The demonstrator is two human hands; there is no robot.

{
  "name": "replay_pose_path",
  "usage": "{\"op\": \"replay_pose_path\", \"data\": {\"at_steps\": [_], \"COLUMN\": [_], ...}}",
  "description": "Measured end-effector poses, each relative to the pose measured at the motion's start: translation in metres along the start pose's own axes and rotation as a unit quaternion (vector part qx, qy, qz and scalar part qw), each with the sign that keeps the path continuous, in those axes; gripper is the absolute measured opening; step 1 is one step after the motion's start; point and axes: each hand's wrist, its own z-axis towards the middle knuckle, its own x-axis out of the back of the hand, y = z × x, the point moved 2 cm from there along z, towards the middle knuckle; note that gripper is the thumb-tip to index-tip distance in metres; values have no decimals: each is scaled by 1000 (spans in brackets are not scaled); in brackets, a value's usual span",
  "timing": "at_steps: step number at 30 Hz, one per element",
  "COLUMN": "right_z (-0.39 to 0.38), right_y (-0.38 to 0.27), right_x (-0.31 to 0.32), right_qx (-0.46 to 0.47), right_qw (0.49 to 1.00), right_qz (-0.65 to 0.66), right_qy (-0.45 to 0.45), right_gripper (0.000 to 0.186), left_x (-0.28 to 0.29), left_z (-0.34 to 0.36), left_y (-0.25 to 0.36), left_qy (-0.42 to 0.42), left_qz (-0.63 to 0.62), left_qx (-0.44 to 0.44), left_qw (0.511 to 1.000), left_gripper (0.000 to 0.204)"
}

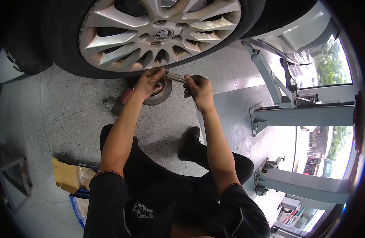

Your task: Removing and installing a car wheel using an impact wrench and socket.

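Just below the car wheel, both my hands are on a shiny metal rod-shaped tool (175, 77); its exact kind is hard to make out. My left hand (150, 84) is closed round the tool's left end, with blackened fingers. On its right end my right hand (198, 90) grips with thumb and curled fingers. The silver multi-spoke alloy wheel (154, 35) in its black tyre hangs over the floor. Behind and below my left hand lies a round brake disc (161, 95), partly hidden. Beside my left wrist is a red and grey power tool (121, 100), also partly covered.
An opened cardboard box (67, 174) with plastic wrapping lies on the speckled floor, left of me. Grey vehicle-lift columns (305, 115) and a lift arm (265, 71) stand on the right. A dark metal frame (11, 178) is at the far left. My shoe (190, 137) rests below my hands.
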Motion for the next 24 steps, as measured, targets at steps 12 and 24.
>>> {"op": "replay_pose_path", "data": {"at_steps": [12, 24], "right_z": [-7, -6], "right_y": [30, -30], "right_x": [-22, -88], "right_qx": [-91, -88], "right_qw": [931, 837], "right_qz": [345, 529], "right_qy": [-79, -109], "right_gripper": [24, 17], "left_x": [7, 15], "left_z": [1, -2], "left_y": [9, 25], "left_qy": [-19, -52], "left_qz": [17, -150], "left_qx": [-28, -108], "left_qw": [999, 981], "left_gripper": [50, 43]}}
